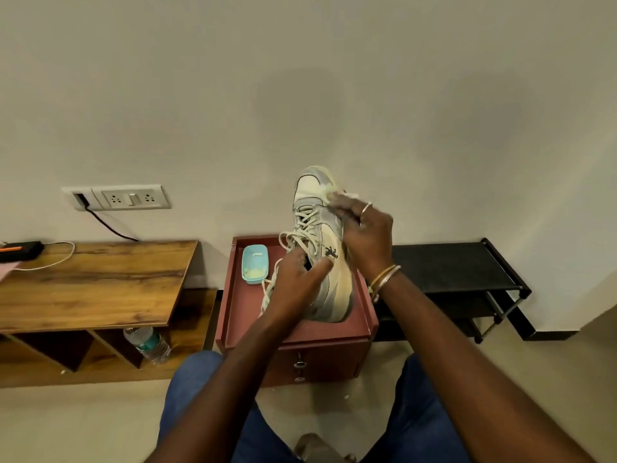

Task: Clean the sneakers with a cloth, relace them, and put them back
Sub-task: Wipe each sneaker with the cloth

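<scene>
We see the left hand (297, 279) gripping the sneaker (320, 248) at its collar, toe pointing up and away; the right hand (364, 232) presses a cloth (337, 195) near the toe.

no text can be read.

Home room: wooden table (96, 282), wall socket panel (132, 197), black shoe rack (460, 272).

The sneaker (320, 248) looks like smooth matt leather with woven cloth laces (302, 235). At nine o'clock the counter (100, 282) is grained wood with a soft sheen. The red cabinet (300, 342) beneath is smooth, matt, with shiny metal knobs (299, 365). The soap dish (254, 265) at ten o'clock looks like plastic. At three o'clock, the shoe rack (467, 269) has matt black shelves.
</scene>
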